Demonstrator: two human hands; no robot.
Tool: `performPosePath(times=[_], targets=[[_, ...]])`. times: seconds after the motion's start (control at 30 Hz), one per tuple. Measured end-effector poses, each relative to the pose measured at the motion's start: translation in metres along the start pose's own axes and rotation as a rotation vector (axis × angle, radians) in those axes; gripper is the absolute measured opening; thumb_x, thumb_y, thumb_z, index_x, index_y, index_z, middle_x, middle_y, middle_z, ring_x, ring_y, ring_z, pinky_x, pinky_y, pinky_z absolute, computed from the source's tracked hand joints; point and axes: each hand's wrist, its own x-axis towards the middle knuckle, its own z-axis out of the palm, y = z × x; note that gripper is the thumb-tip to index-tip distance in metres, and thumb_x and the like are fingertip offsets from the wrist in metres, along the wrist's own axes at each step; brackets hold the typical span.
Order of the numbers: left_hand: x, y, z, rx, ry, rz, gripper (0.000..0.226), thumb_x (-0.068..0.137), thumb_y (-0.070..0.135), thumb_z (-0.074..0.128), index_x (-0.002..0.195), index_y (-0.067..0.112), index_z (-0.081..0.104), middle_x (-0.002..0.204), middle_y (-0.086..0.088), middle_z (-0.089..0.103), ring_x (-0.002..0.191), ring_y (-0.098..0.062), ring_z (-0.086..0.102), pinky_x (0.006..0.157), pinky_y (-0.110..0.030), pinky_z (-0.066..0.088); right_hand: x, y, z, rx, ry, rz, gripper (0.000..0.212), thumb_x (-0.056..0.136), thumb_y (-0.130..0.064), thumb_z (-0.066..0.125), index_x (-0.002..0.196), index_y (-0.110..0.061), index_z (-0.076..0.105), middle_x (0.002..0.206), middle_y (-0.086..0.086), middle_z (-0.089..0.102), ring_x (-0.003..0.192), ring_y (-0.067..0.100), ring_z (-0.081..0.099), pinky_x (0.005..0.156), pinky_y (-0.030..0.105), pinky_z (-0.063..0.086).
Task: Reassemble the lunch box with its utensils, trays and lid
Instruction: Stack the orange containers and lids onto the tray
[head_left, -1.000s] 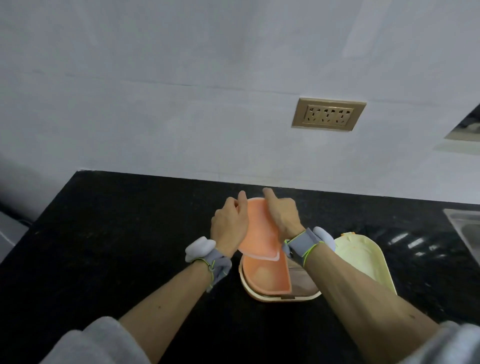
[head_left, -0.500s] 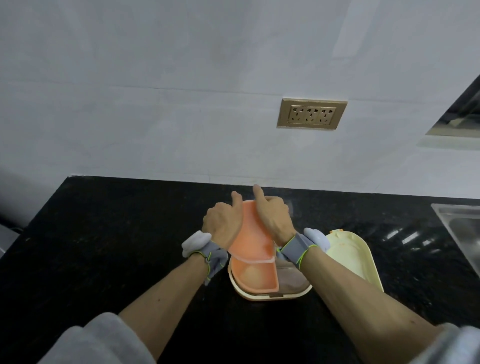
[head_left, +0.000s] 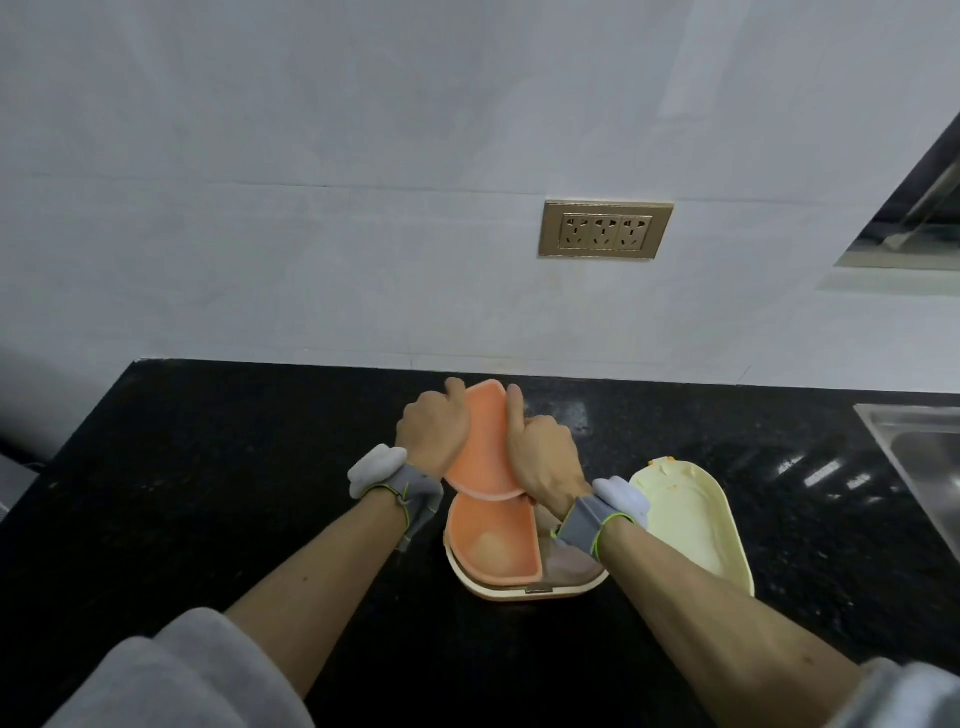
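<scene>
A cream lunch box base (head_left: 524, 591) sits on the black counter (head_left: 234, 493) in front of me. One orange tray (head_left: 493, 545) lies in its left half; the right half is mostly hidden by my right wrist. A second orange tray (head_left: 485, 441) is held tilted above the far end of the base. My left hand (head_left: 434, 431) grips its left edge and my right hand (head_left: 543, 457) grips its right edge, thumbs up along the tray. The pale yellow lid (head_left: 691, 519) lies upside down to the right of the base.
A steel sink (head_left: 919, 457) sits at the right edge of the counter. A gold wall socket (head_left: 605, 229) is on the white wall behind. The counter's left edge drops off near the far left.
Both hands have shifted slightly with the upper orange tray, bringing it more upright over the back of the base. The camera view has drifted, and the lower tray stays in place.
</scene>
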Motion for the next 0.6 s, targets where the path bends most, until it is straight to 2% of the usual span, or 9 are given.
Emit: performPosePath(times=[0.1, 0.2, 0.3, 0.4, 0.5, 0.57, 0.6], targets=[[0.001, -0.001, 0.008, 0.049, -0.008, -0.001, 0.072, 0.095, 0.059, 0.026, 0.106, 0.004, 0.07, 0.109, -0.018, 0.067, 0.103, -0.037, 0.061, 0.097, -0.044, 0.046, -0.005, 0.005, -0.002, -0.076, -0.04, -0.046, 0.079, 0.096, -0.067, 0.016, 0.055, -0.013, 0.056, 0.086, 0.018, 0.066, 0.086, 0.037, 0.058, 0.08, 0.039, 0.041], [0.0, -0.002, 0.01, 0.087, -0.004, 0.025, 0.072, 0.096, 0.06, 0.026, 0.104, 0.003, 0.069, 0.102, -0.017, 0.067, 0.097, -0.036, 0.062, 0.088, -0.041, 0.048, -0.005, 0.009, -0.008, -0.039, -0.108, -0.064, 0.079, 0.095, -0.069, 0.017, 0.053, -0.015, 0.056, 0.073, 0.012, 0.063, 0.077, 0.034, 0.057, 0.074, 0.037, 0.044], [0.001, -0.001, 0.011, 0.136, -0.005, 0.089, 0.061, 0.099, 0.053, 0.023, 0.113, 0.009, 0.063, 0.097, -0.019, 0.067, 0.09, -0.036, 0.06, 0.076, -0.038, 0.043, -0.005, 0.009, -0.013, -0.017, -0.126, -0.089, 0.079, 0.095, -0.069, 0.017, 0.051, -0.016, 0.054, 0.068, 0.011, 0.063, 0.077, 0.034, 0.061, 0.078, 0.039, 0.049], [-0.001, 0.002, 0.015, 0.192, -0.006, 0.101, 0.061, 0.1, 0.053, 0.02, 0.121, 0.014, 0.061, 0.101, -0.019, 0.067, 0.096, -0.039, 0.062, 0.075, -0.037, 0.042, -0.006, 0.011, -0.016, -0.029, -0.115, -0.094, 0.079, 0.096, -0.068, 0.017, 0.047, -0.015, 0.049, 0.061, 0.008, 0.059, 0.07, 0.03, 0.058, 0.066, 0.034, 0.042], [-0.004, 0.005, 0.013, 0.153, -0.03, 0.104, 0.078, 0.095, 0.068, 0.019, 0.103, 0.01, 0.07, 0.097, -0.016, 0.068, 0.095, -0.035, 0.063, 0.083, -0.04, 0.046, -0.004, 0.016, -0.019, -0.03, -0.103, -0.07, 0.079, 0.092, -0.074, 0.016, 0.049, -0.017, 0.05, 0.062, 0.006, 0.061, 0.07, 0.029, 0.061, 0.067, 0.036, 0.047], [-0.007, 0.007, 0.009, 0.1, -0.134, 0.14, 0.078, 0.09, 0.076, 0.023, 0.082, 0.012, 0.066, 0.091, -0.011, 0.067, 0.089, -0.029, 0.063, 0.085, -0.041, 0.048, -0.002, 0.018, -0.022, -0.027, -0.078, -0.041, 0.082, 0.089, -0.077, 0.017, 0.055, -0.015, 0.057, 0.07, 0.007, 0.065, 0.078, 0.031, 0.063, 0.075, 0.039, 0.051], [-0.007, 0.007, 0.008, 0.093, -0.195, 0.171, 0.074, 0.088, 0.078, 0.028, 0.079, 0.014, 0.063, 0.09, -0.009, 0.066, 0.087, -0.027, 0.064, 0.083, -0.04, 0.049, -0.001, 0.019, -0.025, -0.036, -0.05, -0.022, 0.082, 0.089, -0.077, 0.018, 0.06, -0.014, 0.061, 0.077, 0.008, 0.068, 0.083, 0.032, 0.062, 0.077, 0.039, 0.049]])
